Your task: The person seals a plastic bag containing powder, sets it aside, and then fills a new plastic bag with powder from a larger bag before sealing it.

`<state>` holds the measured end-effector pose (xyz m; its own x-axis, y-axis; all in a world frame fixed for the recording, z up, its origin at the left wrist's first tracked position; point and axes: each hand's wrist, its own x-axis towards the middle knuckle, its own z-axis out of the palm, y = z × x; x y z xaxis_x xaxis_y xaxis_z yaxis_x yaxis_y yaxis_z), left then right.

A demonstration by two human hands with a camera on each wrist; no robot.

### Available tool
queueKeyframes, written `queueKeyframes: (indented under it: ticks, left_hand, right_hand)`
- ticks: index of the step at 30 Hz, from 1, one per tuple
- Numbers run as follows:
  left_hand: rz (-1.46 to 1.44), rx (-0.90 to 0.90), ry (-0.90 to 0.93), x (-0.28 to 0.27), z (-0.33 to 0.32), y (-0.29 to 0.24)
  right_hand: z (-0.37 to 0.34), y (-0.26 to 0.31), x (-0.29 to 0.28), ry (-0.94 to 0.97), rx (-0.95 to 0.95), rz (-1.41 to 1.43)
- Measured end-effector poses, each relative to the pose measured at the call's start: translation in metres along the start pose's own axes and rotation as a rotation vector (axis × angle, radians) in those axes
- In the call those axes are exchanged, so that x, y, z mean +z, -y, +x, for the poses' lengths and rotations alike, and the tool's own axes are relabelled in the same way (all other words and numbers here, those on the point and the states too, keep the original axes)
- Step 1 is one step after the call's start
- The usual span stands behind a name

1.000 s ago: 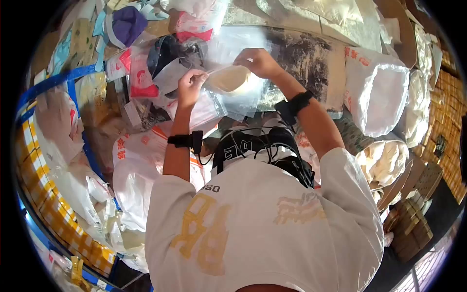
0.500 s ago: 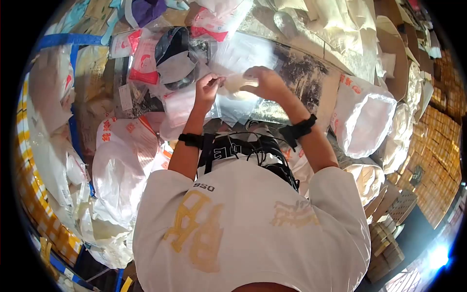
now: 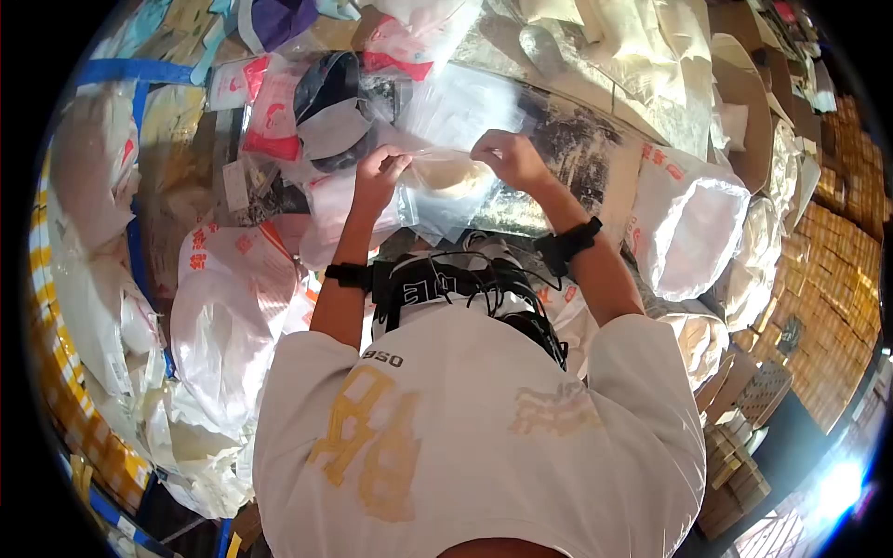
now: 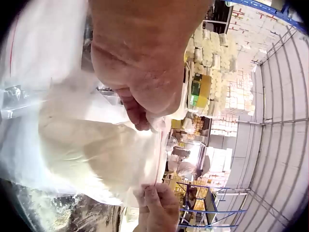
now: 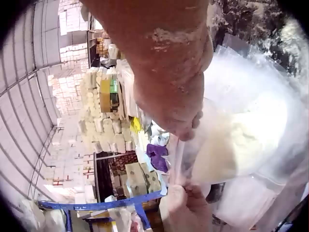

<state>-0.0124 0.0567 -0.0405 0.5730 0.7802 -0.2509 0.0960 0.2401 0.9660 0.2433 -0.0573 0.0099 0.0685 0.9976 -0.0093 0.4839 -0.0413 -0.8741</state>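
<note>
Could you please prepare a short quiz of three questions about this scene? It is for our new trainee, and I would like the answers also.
1. True or false: the left grip and the right grip both pinch the clear bag.
2. Choose one. In the head view, the long blue bar is on the person's:
A) left side
B) right side
3. Fill the gap: the contents seen through the bag are ____ in colour.

Key: 1. True; 2. A; 3. cream

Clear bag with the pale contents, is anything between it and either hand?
Nothing visible is: the left hand and the right hand both pinch the edge of the clear bag directly, apart from each other.
</note>
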Motion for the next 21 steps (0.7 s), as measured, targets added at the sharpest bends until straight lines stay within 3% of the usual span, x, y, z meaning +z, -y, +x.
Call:
queueKeyframes:
  ticks: [3, 4, 7, 11, 21]
  left_hand:
    - [0.426, 0.166, 0.02, -0.001, 0.01, -0.014]
    - [0.442, 0.345, 0.027, 0.004, 0.016, -0.02]
    - [0.722, 0.59, 0.133, 0.022, 0.028, -0.052]
    - [0.933, 0.539, 0.314, 0.047, 0.037, -0.07]
    - [0.871, 0.51, 0.317, 0.058, 0.047, -0.053]
  right_hand:
    - [0.001, 0.01, 0.007, -0.062, 0.019, -0.069]
    - [0.001, 0.008, 0.01, -0.079, -0.026, -0.074]
    - [0.003, 0.008, 0.015, -0.139, -0.101, -0.11]
    - [0.005, 0.015, 0.015, -0.138, -0.086, -0.121]
    - [0.002, 0.002, 0.011, -0.126, -0.161, -0.092]
